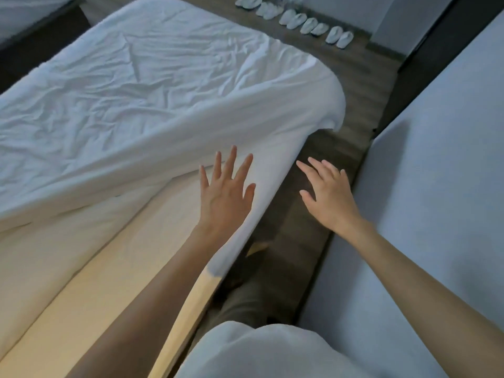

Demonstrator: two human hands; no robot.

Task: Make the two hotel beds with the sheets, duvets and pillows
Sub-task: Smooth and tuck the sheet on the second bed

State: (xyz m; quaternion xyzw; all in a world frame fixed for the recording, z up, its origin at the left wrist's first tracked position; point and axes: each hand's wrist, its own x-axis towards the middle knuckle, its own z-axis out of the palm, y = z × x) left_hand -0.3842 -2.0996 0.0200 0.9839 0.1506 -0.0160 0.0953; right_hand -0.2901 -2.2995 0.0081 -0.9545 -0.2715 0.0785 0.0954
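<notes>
Dark floor (351, 85) beside v. creased white duvet (152, 85)

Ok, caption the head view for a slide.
Open left hand over the rumpled duvet, right hand over the floor.

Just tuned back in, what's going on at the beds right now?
A person stands in the aisle between two beds. The left hand, fingers spread, is at the hanging edge of the wrinkled white duvet on the left bed. The right hand is open above the floor, holding nothing. The right bed looks flat and smooth. No pillows show.
</notes>
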